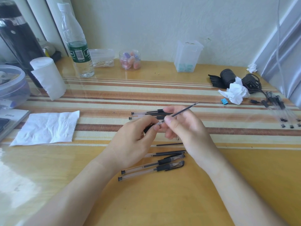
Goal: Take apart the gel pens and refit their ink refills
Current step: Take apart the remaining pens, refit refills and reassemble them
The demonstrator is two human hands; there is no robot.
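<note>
Closest to the near edge of the tabletop (162,201), two capped gel pens (151,170) are lying side by side, caps pointing right. Just beyond them, loose refills (169,152) are resting partly under the right wrist.

Above these, toward the middle, the left hand (133,141) is curling its fingers around a clear pen barrel (158,123), gripping it with the open end pointing up and right. The right hand (180,126) is pinching a dark ink refill (185,109) between thumb and fingertips. The refill is slanting toward the far right corner, its lower end meeting the barrel's mouth and its tip sticking out past the fingers.

Just behind the hands, more pens (146,114) are lying on the striped mat (114,98). A flat white tissue (47,128) is sitting toward the left edge.

Farther back at the right edge, a pile of pens (280,108) is lying beside a crumpled tissue (236,92) and a blue binder clip (224,101). Along the far edge, a water bottle (78,46), a small jar (129,60) and a clear box (187,57) are standing upright.
</note>
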